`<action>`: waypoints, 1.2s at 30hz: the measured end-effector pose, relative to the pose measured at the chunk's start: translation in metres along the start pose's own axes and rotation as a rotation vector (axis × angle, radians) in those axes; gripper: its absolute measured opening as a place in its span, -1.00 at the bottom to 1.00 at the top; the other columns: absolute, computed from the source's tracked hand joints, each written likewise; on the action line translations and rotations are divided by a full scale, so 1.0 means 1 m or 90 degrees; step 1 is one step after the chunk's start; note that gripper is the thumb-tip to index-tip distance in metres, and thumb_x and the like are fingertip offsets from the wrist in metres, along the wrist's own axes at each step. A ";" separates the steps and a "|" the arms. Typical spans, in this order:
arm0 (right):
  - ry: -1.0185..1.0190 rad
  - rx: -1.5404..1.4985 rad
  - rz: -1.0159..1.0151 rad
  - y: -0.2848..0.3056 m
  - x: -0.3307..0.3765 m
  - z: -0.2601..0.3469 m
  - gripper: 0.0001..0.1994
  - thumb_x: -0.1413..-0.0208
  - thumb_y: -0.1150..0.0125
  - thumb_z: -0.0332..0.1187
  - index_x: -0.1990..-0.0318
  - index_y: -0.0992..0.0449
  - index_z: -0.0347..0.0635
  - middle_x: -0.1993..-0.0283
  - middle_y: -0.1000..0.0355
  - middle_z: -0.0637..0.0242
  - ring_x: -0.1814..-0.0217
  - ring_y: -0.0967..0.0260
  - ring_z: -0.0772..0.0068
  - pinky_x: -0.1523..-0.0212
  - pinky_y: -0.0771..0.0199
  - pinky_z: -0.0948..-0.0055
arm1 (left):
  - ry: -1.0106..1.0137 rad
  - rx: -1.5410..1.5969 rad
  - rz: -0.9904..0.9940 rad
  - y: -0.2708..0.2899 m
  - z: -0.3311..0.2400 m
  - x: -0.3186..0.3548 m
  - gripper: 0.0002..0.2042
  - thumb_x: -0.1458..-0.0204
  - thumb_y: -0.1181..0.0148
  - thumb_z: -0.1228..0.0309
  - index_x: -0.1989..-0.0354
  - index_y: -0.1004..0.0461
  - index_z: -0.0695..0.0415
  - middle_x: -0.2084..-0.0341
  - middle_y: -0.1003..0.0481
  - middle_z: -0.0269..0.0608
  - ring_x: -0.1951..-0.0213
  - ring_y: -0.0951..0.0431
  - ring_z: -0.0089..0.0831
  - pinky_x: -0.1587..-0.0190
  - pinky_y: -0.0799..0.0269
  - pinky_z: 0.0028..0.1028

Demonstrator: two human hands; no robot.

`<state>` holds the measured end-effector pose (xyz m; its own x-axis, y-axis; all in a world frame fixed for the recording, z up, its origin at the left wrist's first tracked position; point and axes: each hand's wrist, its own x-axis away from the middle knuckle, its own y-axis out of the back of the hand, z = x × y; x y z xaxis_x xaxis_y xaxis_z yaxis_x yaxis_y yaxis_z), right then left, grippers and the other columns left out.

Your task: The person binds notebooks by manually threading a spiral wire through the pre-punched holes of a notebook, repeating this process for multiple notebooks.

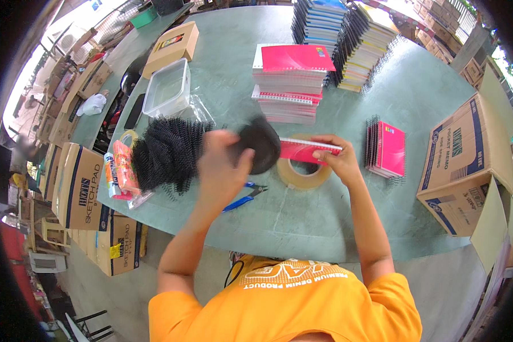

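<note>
My right hand (335, 157) pinches a small pink-covered pad (302, 149) with a row of holes along its upper edge. The pad's left end meets a dark, rounded black object (259, 147), blurred, whose kind I cannot make out. Over that object's left side is my left hand (219, 162), thumb against it; motion smears the fingers, so their grip is unclear. Beneath the pad lies a wide roll of clear tape (293, 178). Blue-handled cutters (244, 198) rest near my left wrist. A heap of black spiral coils (168, 151) lies left of that hand.
Pink pads (288, 85) are stacked ahead, with taller piles of spiral notebooks (362, 51) behind. Bound pink notebooks (389, 149) sit at right, beside an open cardboard box (459, 165). A clear plastic tub (166, 91) and a brown carton (171, 48) stand far left.
</note>
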<state>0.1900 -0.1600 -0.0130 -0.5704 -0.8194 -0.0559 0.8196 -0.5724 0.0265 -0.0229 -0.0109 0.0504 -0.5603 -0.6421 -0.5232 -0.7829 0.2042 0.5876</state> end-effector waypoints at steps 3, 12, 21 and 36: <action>-0.001 -0.013 0.035 -0.005 -0.006 0.002 -0.71 0.05 -0.29 -0.48 0.11 -0.52 -0.27 0.22 -0.51 0.35 0.18 -0.39 0.59 0.10 -0.39 0.54 | -0.083 0.108 0.259 -0.002 0.001 0.000 -0.55 0.17 -0.24 0.55 0.03 -0.32 0.21 0.15 -0.47 -0.06 0.13 -0.52 -0.20 0.06 -0.38 -0.38; 0.012 -0.026 0.046 -0.008 -0.005 -0.001 -0.77 0.04 -0.23 -0.53 0.16 -0.55 -0.29 0.18 -0.51 0.32 0.15 -0.40 0.55 0.06 -0.38 0.52 | -0.093 -0.012 0.350 -0.001 -0.006 -0.002 -0.55 0.11 -0.19 0.51 -0.05 -0.42 0.01 0.29 -0.46 -0.04 0.23 -0.47 -0.17 0.10 -0.36 -0.35; 0.039 -0.124 0.005 -0.010 -0.033 -0.026 -0.79 0.06 -0.27 -0.50 0.21 -0.53 -0.31 0.29 -0.51 0.33 0.25 -0.42 0.55 0.13 -0.43 0.50 | -0.179 0.025 0.081 0.003 -0.001 -0.034 -0.50 0.14 -0.27 0.45 -0.08 -0.40 0.00 0.37 -0.42 -0.06 0.33 -0.44 -0.19 0.22 -0.37 -0.36; 0.048 -0.035 0.045 -0.004 -0.010 -0.018 -0.79 0.02 -0.22 -0.56 0.18 -0.53 -0.31 0.22 -0.52 0.30 0.16 -0.42 0.52 0.06 -0.41 0.51 | -0.116 0.009 0.097 -0.008 -0.032 -0.017 -0.60 0.09 -0.22 0.54 -0.01 -0.45 0.12 0.25 -0.52 -0.09 0.21 -0.52 -0.32 0.12 -0.38 -0.44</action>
<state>0.1928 -0.1491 -0.0307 -0.5071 -0.8518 -0.1312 0.8605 -0.5089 -0.0223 0.0018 -0.0254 0.0741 -0.7105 -0.4601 -0.5324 -0.6887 0.2994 0.6603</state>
